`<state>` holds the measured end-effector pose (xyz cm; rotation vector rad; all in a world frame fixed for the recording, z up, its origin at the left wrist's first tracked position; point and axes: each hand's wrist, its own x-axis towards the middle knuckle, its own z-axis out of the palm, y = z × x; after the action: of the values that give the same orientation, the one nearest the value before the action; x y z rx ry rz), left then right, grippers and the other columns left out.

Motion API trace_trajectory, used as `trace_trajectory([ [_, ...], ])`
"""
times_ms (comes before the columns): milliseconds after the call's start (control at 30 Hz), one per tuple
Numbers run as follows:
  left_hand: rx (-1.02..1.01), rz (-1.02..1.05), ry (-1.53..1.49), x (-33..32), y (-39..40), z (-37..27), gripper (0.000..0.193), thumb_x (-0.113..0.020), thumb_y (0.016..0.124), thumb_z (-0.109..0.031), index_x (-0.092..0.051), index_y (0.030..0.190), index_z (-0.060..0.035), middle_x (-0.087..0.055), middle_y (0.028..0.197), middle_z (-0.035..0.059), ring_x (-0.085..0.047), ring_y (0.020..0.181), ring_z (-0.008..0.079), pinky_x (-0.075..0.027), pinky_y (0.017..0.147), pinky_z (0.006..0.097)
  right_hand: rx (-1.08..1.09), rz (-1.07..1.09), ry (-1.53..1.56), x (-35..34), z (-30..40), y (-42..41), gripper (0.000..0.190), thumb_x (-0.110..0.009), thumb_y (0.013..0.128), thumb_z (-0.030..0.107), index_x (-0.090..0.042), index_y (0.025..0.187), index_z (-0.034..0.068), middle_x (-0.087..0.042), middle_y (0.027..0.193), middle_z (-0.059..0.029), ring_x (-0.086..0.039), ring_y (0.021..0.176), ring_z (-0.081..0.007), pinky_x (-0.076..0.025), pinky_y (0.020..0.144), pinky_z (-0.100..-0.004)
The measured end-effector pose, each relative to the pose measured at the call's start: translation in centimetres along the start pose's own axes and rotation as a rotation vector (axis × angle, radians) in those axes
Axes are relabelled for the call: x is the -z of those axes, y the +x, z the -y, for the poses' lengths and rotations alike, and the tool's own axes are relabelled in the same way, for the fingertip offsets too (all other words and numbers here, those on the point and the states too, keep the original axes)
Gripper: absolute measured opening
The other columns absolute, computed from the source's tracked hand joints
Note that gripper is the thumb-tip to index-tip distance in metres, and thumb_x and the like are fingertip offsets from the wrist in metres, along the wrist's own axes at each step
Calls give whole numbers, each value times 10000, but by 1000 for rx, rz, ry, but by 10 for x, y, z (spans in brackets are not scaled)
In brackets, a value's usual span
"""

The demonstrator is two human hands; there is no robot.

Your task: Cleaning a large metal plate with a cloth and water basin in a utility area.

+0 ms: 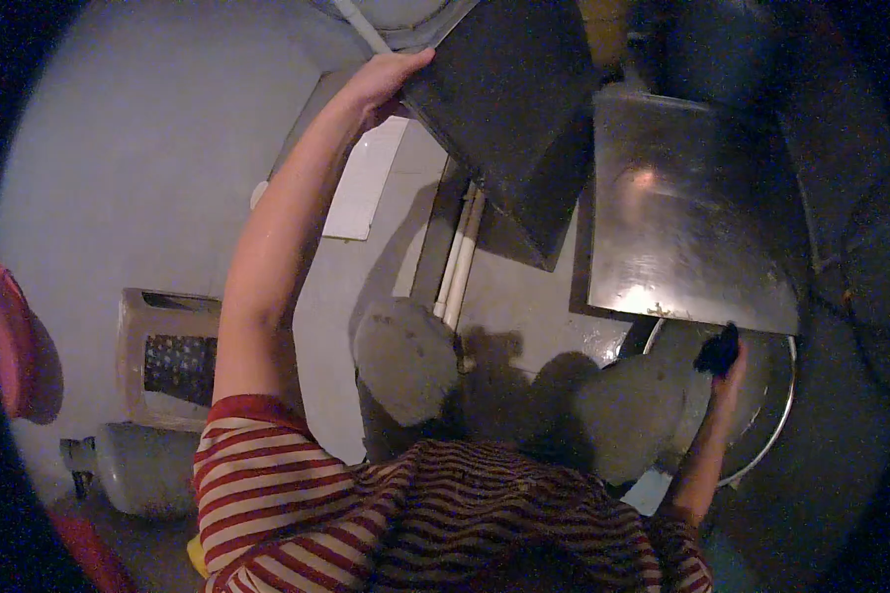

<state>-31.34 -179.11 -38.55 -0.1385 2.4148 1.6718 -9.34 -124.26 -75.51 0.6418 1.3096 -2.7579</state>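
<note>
With my left hand point(393, 81) I grip the left edge of a large dark flat panel point(512, 96), raised at the top centre. My fingers pass behind it, the thumb lying along the edge. My right hand point(734, 363) is low on the right, closed around a small black bunched thing point(718, 350), perhaps a cloth. It is just below the front edge of a shiny stainless steel surface point(697, 207). Beneath that hand is a large round metal-rimmed basin point(792, 385), partly hidden by the steel surface and my forearm.
Two pale pipes point(460, 259) run along the tiled floor below the panel. A white board point(367, 185) lies beyond my left forearm. At the left are a crate-like box point(137, 356), a grey rounded container point(148, 467) and a pink object point(15, 341). The right side is dark.
</note>
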Motion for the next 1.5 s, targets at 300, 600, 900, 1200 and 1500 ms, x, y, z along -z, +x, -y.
trace_trajectory([
  [300,114,106,189,3,17,-7,347,-433,824,-372,-572,891,-61,-599,734,36,-561,598,132,-465,544,293,430,446,-434,-404,48,16,323,-605,718,92,-518,1012,-8,-552,962,-69,-518,861,-134,-400,776,-245],
  [600,102,127,144,57,44,13,383,-416,832,-399,-550,853,-40,-595,791,71,-564,619,163,-474,565,315,1326,331,-627,-570,-57,-3,361,-655,560,102,-450,856,81,-461,815,-101,-505,784,-307,-443,641,-367],
  [900,104,-2,242,50,30,16,431,-380,862,-334,-490,1025,49,-576,936,124,-573,786,195,-455,737,318,1031,214,-1069,-383,-217,85,461,-674,543,88,-433,934,55,-460,977,-137,-497,862,-345,-432,702,-385],
  [1200,22,-133,302,16,20,-11,450,-356,876,-299,-416,1144,57,-452,1151,153,-437,1044,225,-324,900,364,511,110,-1263,-298,-244,102,472,-658,611,92,-421,1016,36,-461,1032,-149,-463,952,-333,-402,778,-364],
  [1500,-31,-203,-95,9,11,4,414,-341,887,-285,-444,1126,37,-460,1152,135,-442,1025,244,-330,884,339,1307,260,-644,-508,-126,47,272,-612,532,50,-492,776,57,-520,806,-106,-514,789,-300,-435,689,-347],
])
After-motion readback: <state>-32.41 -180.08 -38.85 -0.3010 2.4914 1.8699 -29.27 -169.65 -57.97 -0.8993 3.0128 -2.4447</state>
